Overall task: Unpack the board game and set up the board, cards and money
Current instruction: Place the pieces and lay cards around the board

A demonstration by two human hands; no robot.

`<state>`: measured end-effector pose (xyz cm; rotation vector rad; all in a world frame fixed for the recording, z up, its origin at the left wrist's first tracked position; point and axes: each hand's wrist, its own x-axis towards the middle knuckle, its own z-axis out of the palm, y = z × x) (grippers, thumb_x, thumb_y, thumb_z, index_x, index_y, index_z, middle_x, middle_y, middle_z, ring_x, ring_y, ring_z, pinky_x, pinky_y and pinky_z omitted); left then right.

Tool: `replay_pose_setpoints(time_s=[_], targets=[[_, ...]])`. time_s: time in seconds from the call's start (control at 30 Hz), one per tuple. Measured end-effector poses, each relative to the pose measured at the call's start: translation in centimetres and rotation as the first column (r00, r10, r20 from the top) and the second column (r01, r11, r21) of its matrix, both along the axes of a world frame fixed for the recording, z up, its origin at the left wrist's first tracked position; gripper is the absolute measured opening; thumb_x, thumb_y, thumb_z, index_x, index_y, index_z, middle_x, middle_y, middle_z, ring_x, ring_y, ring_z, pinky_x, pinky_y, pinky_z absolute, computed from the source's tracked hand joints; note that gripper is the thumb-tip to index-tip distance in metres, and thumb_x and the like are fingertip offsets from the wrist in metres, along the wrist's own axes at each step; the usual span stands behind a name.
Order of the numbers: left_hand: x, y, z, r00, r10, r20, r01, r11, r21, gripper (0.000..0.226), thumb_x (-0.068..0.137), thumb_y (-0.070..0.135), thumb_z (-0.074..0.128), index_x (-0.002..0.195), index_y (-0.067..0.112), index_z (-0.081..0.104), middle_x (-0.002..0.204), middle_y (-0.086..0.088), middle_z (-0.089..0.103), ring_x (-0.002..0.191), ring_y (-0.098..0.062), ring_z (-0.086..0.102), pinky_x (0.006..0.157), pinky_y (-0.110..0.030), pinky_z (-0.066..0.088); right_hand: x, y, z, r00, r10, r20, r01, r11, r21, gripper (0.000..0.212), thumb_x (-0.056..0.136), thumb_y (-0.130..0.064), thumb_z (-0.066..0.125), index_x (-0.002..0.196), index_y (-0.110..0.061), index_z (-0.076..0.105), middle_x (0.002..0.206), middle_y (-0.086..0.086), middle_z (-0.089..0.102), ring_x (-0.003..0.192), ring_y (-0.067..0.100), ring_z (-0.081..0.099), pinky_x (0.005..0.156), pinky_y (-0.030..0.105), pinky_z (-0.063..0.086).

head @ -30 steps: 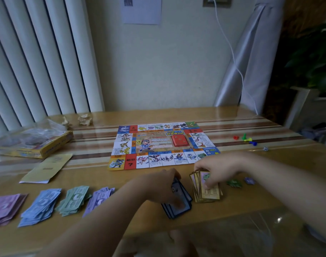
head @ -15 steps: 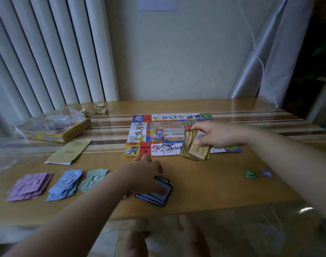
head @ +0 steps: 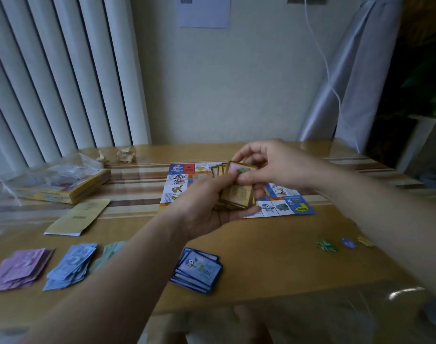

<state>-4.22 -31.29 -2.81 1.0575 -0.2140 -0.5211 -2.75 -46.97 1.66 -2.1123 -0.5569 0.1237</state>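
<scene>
I see the left hand (head: 202,209) cupping a stack of tan, gold-bordered cards (head: 238,194) above the colourful paper game board (head: 283,207), while the right hand (head: 274,165) pinches its top edge. A pile of blue-bordered cards (head: 199,269) lies nearer me on the wooden table (head: 274,256).

White vertical blinds (head: 50,83) are hanging at the left, a white cable (head: 323,58) is trailing down beside a pale curtain (head: 355,78), and crumpled paper (head: 126,155) is lying on the desk (head: 261,269).

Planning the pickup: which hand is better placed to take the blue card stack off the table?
Probably left: the left hand is nearer the blue card stack; the right hand is farther, over the colourful board. Both hold tan cards.
</scene>
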Motion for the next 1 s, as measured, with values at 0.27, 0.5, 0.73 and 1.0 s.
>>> replay_pose_setpoints(time_s=[0.27,0.5,0.73,1.0], targets=[[1.2,-0.9,1.8,0.986,0.165,0.037,-0.164,0.986,-0.028,0.019,0.094,0.012,0.051,0.086,-0.001,0.063,0.072,-0.012,0.071,0.066,-0.018,0.070,0.068,-0.036,0.059,1.6,-0.8,0.5,0.985,-0.166,-0.058,0.170,0.983,0.077,0.028,0.070,-0.015,0.079,0.088,-0.013,0.058,0.081,0.004,0.067,0.059,0.007,0.065,0.062,0.023,0.055],[1.1,-2.0,-0.5,0.986,0.166,-0.029,-0.167,0.986,-0.015,0.015,0.092,0.005,0.054,0.098,-0.005,0.063,0.087,-0.019,0.069,0.075,-0.024,0.070,0.071,-0.035,0.059,1.4,-2.4,-1.8,0.968,-0.182,-0.176,0.207,0.969,0.138,0.016,0.077,0.001,0.071,0.087,-0.004,0.059,0.080,0.010,0.067,0.061,0.012,0.066,0.061,0.022,0.057],[1.3,-2.5,-1.7,0.986,0.154,-0.058,-0.155,0.988,-0.005,0.015,0.090,-0.005,0.051,0.103,-0.010,0.058,0.095,-0.023,0.069,0.089,-0.031,0.068,0.075,-0.038,0.058,1.9,-4.0,-3.1,0.956,-0.207,-0.207,0.237,0.962,0.135,0.014,0.087,-0.002,0.063,0.099,-0.009,0.064,0.084,0.008,0.071,0.072,0.015,0.067,0.065,0.023,0.055],[2.1,-2.6,-2.7,0.957,0.233,-0.174,-0.237,0.972,0.002,0.011,0.093,-0.003,0.049,0.103,-0.001,0.054,0.101,-0.023,0.069,0.093,-0.027,0.070,0.072,-0.043,0.059,2.9,-9.5,-5.0,0.893,-0.432,-0.127,0.409,0.896,-0.172,0.021,0.088,-0.010,0.064,0.107,-0.018,0.060,0.088,0.007,0.070,0.071,0.015,0.061,0.068,0.028,0.050]])
